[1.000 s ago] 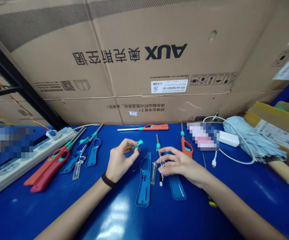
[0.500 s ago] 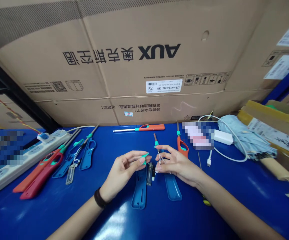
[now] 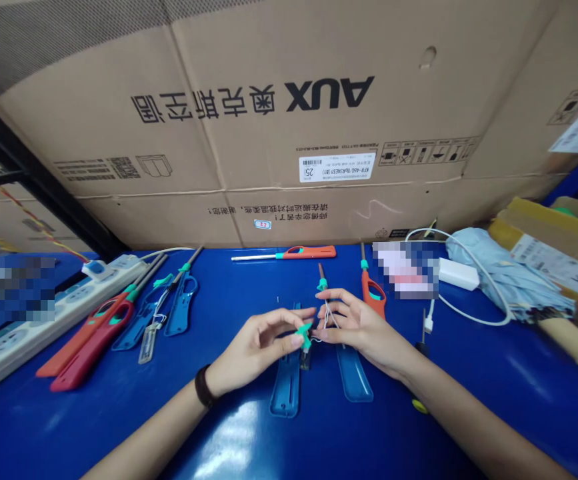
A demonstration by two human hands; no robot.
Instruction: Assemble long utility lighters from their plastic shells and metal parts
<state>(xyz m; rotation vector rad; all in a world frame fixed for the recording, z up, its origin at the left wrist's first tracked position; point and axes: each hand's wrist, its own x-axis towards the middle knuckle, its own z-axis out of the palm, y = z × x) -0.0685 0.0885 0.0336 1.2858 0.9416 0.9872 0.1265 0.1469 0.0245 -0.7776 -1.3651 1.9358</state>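
Head view: left hand (image 3: 253, 353) is pinching a small teal plastic piece (image 3: 305, 335); right hand (image 3: 363, 331) is curling its fingers around thin white wires (image 3: 328, 319), partly hiding them.

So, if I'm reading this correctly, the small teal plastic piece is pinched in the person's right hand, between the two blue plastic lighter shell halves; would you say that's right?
Not quite: the teal plastic piece is pinched in the left hand, the one with the dark wristband, not the right hand, as the head view shows. It is still between the two blue plastic lighter shell halves.
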